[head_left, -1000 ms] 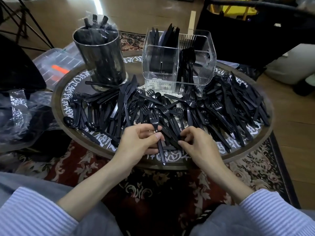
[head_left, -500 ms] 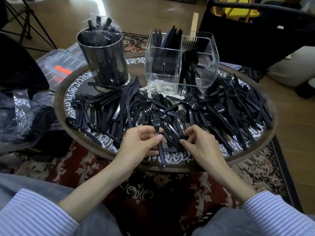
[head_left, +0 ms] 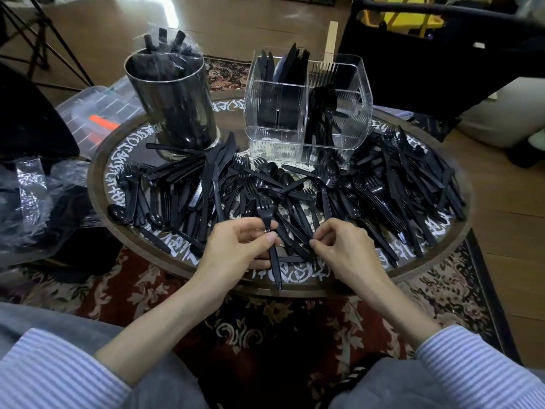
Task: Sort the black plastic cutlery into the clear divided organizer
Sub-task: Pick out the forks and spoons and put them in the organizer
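Loose black plastic cutlery [head_left: 383, 196] covers the round table [head_left: 427, 267]. The clear divided organizer [head_left: 306, 134] stands at the back centre, with knives upright in its left compartment and spoons in the right one. My left hand [head_left: 236, 246] holds a black fork [head_left: 269, 231] by its handle between thumb and fingers, tines pointing away from me. My right hand [head_left: 342, 246] pinches a black piece in the pile just right of that fork; which kind of piece it is I cannot make out.
A shiny metal canister [head_left: 174, 104] holding bagged cutlery stands at the back left. Crumpled plastic wrap [head_left: 32, 202] and a clear bin [head_left: 97, 113] lie left of the table. A patterned rug [head_left: 265, 326] runs under the table's near edge.
Both hands stay at the near edge of the pile. The left keeps its hold on the fork; the right fingers have closed a little more on the cutlery.
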